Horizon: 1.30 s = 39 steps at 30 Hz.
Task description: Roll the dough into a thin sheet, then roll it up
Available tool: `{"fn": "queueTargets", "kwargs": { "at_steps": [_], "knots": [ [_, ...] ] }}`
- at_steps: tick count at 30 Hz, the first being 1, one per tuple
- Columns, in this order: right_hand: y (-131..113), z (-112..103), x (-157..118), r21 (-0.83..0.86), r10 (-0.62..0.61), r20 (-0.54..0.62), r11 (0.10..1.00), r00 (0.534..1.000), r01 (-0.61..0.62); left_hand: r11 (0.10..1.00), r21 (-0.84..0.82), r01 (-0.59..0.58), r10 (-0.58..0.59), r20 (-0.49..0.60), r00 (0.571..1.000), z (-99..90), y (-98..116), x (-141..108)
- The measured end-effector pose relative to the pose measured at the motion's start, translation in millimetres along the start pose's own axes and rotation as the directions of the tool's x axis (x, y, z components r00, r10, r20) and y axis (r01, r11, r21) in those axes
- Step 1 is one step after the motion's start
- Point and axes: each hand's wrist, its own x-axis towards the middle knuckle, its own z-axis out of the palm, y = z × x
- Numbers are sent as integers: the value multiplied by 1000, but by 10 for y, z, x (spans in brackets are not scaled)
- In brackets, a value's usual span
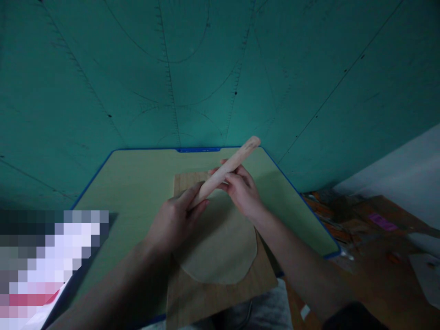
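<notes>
A pale wooden rolling pin (pixel 237 158) is held up at a slant over the board, its far end pointing to the upper right. My left hand (pixel 178 213) is closed around the pin's lower end. Higher along the pin, my right hand (pixel 242 188) grips it between thumb and fingers. Beneath both hands lies a thin, roughly round sheet of dough (pixel 223 254). It rests on a wooden cutting board (pixel 192 298), and my hands and the pin hide its upper left part.
The board sits on a light table (pixel 130 188) with a blue rim, its near end passing the table's front edge. A green wall (pixel 206 82) stands right behind. Something pixelated (pixel 51 275) covers the lower left. Cardboard boxes (pixel 374 215) are on the floor at right.
</notes>
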Motion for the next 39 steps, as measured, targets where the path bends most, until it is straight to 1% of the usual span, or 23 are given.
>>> {"fn": "queueTargets", "kwargs": {
  "at_steps": [6, 10, 15, 19, 23, 27, 31, 35, 39],
  "knots": [
    [16, -11, 15, -8, -14, -12, 1000, 1000, 14, 1000, 3, -16, 16, -3, 1000, 11, -5, 12],
    [-21, -28, 29, 1, 13, 3, 1000, 1000, -13, 999, 7, -41, 41, -17, 999, 6, -2, 8],
    [-64, -37, 7, -23, 26, 16, 999, 1000, -26, 998, 64, -22, 23, -14, 1000, -17, 23, 7],
    [-85, -30, -12, -56, 27, 21, 998, 999, -26, 995, 70, -65, 67, -30, 997, -26, 37, 17],
    [-104, -41, 11, -43, 52, 13, 998, 999, -51, 993, 57, -98, 101, -42, 994, -17, 31, 8],
    [-116, -62, 24, -44, 70, 6, 997, 998, -70, 988, 57, -142, 148, -103, 984, -1, 10, -4],
    [-117, -58, -6, -50, 78, 59, 996, 995, -75, 986, 88, -144, 155, -129, 980, 16, -15, 5],
    [-107, -66, -20, -65, 93, 139, 994, 986, -85, 989, 87, -119, 128, -111, 986, 17, -25, 13],
    [-118, -84, -16, -83, 70, 187, 995, 980, -55, 994, 62, -92, 98, -95, 991, 9, -37, -2]
  ]
}}
